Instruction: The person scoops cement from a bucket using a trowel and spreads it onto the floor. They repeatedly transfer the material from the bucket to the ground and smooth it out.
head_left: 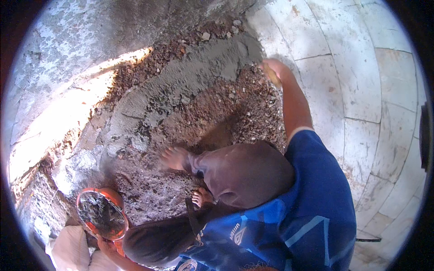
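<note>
My right hand, slightly blurred, reaches far forward to the edge of the white tiles. It is closed round a yellowish wooden handle; the working end of this tool cannot be made out. Close by is the end of a strip of wet grey mortar, which runs diagonally over reddish broken ground. At the lower left my left hand grips the lower edge of an orange bucket. Grey wet mortar lies inside the tilted bucket. Part of the left hand's fingers is hidden by the bucket.
White tiles cover the right side. A rough grey wall rises at the upper left, with bright sunlight along its base. My bare foot stands on the rubble. A pale sack-like thing lies beside the bucket.
</note>
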